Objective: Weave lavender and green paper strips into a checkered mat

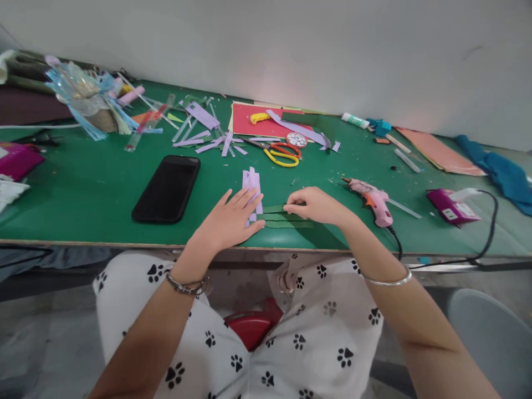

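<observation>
Purple paper strips stand crosswise to several green paper strips near the table's front edge, where they appear interlaced. My left hand lies flat over the purple strips with its fingers spread, hiding part of them. To its right, my right hand pinches a green strip between thumb and fingertips, at the upper side of the green group. The other green strips lie below that hand, on the green tabletop.
A black phone lies left of my hands. Scissors and loose purple scraps are behind them. On the right are a pink glue gun and a purple power socket block with a cord. A red sheet lies farther back.
</observation>
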`<state>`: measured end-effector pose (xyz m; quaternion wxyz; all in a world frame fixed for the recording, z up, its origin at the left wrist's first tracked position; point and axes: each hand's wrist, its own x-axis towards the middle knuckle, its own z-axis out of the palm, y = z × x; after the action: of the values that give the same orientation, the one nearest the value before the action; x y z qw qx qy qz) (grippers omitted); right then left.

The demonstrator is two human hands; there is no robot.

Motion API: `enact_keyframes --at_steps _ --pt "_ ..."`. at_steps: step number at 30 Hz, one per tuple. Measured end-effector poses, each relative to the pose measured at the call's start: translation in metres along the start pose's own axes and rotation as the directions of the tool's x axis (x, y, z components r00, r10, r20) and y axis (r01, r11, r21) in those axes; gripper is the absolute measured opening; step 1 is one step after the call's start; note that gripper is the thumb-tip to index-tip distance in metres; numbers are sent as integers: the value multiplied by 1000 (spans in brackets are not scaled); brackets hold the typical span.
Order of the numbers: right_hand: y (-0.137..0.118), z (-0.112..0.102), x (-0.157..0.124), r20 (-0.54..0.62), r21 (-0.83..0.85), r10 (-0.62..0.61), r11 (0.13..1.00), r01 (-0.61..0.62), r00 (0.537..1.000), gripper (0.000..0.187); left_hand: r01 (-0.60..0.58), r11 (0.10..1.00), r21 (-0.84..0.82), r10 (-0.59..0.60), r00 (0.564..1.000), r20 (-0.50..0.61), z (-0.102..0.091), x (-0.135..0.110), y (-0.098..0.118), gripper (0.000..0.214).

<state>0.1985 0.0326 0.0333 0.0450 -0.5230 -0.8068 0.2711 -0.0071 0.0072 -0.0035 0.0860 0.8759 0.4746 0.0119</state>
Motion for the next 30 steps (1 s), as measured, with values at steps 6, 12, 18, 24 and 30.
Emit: enact_keyframes --at_steps 6,12,18,24,30 --pt "4 -1 -5 -24 -2 61 998 -61 998 30 3 1000 2 -3 1000 -23 4 0 -1 53" --pt "8 1 -10 -32 -11 84 996 -85 996 31 17 1000 15 -17 1000 -9 1 -1 2 52" --pt "6 5 -15 -125 -153 -2 988 -17 992 33 9 1000 24 -8 999 -34 2 -1 2 50" --pt "5 15 -19 -271 -461 -217 884 72 938 31 -1 1000 24 2 999 -45 3 -1 1 51" --pt "-5 8 -16 -291 -433 -219 898 76 931 26 -9 1000 0 9 998 -59 5 -1 0 50"
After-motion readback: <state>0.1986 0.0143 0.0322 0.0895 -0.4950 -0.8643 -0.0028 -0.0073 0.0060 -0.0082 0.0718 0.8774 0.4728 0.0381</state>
